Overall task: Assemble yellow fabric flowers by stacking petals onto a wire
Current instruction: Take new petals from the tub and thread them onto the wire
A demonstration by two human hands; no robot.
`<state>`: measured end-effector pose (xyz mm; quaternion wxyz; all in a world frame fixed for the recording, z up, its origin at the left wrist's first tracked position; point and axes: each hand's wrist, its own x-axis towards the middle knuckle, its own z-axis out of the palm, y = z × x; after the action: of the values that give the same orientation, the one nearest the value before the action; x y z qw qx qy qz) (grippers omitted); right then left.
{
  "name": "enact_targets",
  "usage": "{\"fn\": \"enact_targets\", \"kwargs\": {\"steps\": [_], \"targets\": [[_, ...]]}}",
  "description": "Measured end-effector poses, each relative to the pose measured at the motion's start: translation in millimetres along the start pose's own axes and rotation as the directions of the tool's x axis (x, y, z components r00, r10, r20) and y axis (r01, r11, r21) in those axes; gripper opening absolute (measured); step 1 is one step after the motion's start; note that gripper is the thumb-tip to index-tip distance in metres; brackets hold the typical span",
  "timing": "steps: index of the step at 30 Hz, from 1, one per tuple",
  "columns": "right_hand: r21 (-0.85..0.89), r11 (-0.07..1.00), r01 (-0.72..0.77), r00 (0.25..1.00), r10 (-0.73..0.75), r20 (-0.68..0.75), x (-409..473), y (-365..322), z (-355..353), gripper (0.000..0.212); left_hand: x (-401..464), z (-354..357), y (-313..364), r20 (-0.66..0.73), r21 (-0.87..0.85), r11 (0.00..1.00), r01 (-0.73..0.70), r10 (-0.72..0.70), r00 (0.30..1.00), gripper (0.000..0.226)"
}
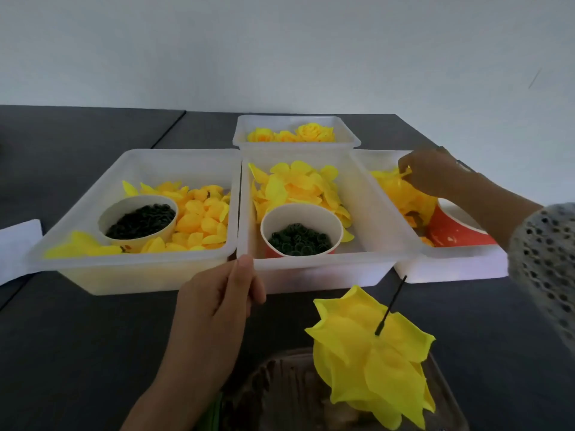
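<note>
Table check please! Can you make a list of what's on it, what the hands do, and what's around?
Surface: dark table.
Job's things: half-built flower on black wire; three petal trays; finished roses in the far tray.
Clutter: two cups of dark rings; white paper at the left.
Hands: left hand touches middle tray; right hand pinches petal.
Cables: nothing seen.
Surroundings: plain pale wall.
</note>
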<state>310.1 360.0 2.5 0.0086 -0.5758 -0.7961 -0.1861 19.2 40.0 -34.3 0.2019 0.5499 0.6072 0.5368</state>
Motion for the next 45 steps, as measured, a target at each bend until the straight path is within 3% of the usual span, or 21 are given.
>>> {"fn": "enact_targets", "kwargs": {"steps": [3,9,13,17,21,23,24,27,29,31,33,36,38,41,43,45], "targets": [[0.052,0.998,0.019,1.0,-0.019,-0.009,-1,2,-10,0.024,0,0,2,-0.017,-0.018,1.0,0.004,-0.004,1.0,0.057],[0.433,0.899,-0.071,0.997,0.066,0.027,-39,-2,-62,0.03,-5,-7,15,-0.028,-0.04,0.999,-0.036,0.035,0.999,0.052],[0.855,0.519,-0.02,0.999,-0.018,0.035,-103,-11,-111,0.033,-10,-17,39,-0.006,-0.083,0.993,-0.084,0.084,0.996,0.049],[0.97,0.242,-0.032,0.993,-0.104,0.058,-162,-28,-150,0.035,-16,-20,77,0.073,-0.133,0.979,-0.156,0.167,0.983,0.049],[0.994,0.102,-0.047,0.99,-0.127,0.059,-207,-45,-169,0.035,-26,-14,114,0.188,-0.255,0.95,-0.179,0.231,0.955,0.043],[0.989,0.145,-0.01,0.994,-0.103,0.025,-227,-58,-178,0.034,-30,-7,128,0.279,-0.27,0.955,-0.12,0.197,0.94,0.037],[0.973,0.226,0.052,0.997,-0.074,-0.036,-237,-65,-182,0.034,-31,-4,133,0.33,-0.292,0.955,-0.051,0.151,0.932,0.031],[0.732,0.61,0.304,0.938,-0.059,-0.34,-268,-89,-191,0.039,-37,11,146,0.475,-0.413,0.881,0.232,-0.009,0.88,0.044],[0.531,0.763,0.369,0.895,-0.138,-0.424,-288,-100,-194,0.04,-43,22,153,0.507,-0.528,0.773,0.351,-0.045,0.861,0.044],[0.424,0.835,0.349,0.891,-0.157,-0.425,-303,-107,-192,0.046,-48,30,156,0.479,-0.624,0.689,0.368,-0.034,0.877,0.04],[0.34,0.883,0.324,0.897,-0.172,-0.407,-313,-110,-187,0.051,-51,35,154,0.424,-0.659,0.669,0.342,-0.046,0.905,0.037],[0.347,0.856,0.383,0.89,-0.24,-0.388,-326,-104,-183,0.052,-51,38,147,0.359,-0.582,0.761,0.285,-0.074,0.93,0.021],[0.489,0.756,0.435,0.875,-0.226,-0.429,-331,-95,-181,0.046,-51,37,144,0.313,-0.517,0.818,0.251,-0.092,0.945,0.016],[0.828,0.45,0.335,0.908,0.078,-0.411,-330,-84,-181,0.028,-49,36,144,0.29,-0.453,0.862,0.229,-0.101,0.952,0.022],[0.977,0.148,0.155,0.963,0.197,-0.183,-321,-78,-183,0.031,-49,36,144,0.296,-0.436,0.869,0.235,-0.108,0.949,0.017],[0.995,-0.09,-0.043,0.998,0.035,0.046,-313,-72,-183,0.05,-50,37,144,0.307,-0.434,0.871,0.232,-0.1,0.947,0.013]]}}
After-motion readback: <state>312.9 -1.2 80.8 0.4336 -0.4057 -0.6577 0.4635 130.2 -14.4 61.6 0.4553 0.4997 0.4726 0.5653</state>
